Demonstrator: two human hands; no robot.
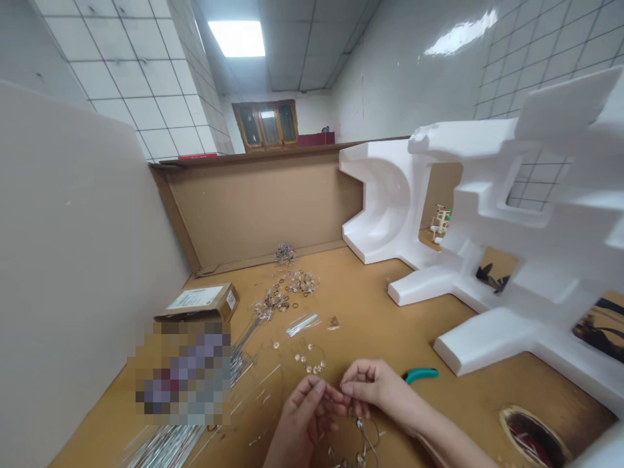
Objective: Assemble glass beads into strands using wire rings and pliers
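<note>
Near the bottom centre, my left hand (pixel 309 409) and my right hand (pixel 368 387) meet with fingertips pinched close together. Between them is a thin wire strand with clear round beads (pixel 359 424), its loops hanging below my fingers toward the bottom edge. The exact point they grip is partly hidden by the fingers. Just beyond the hands lies another beaded wire piece (pixel 316 369) with several clear beads. Pliers with a teal handle (pixel 422 374) rest to the right, partly behind my right wrist.
Bundled thin wires (pixel 166 448) lie at lower left beside a blurred patch. A cardboard box (pixel 197 302) stands left, small ring piles (pixel 302 281) toward the back. White foam packing (pixel 468 338) borders the right; the tabletop has a round hole (pixel 533 437).
</note>
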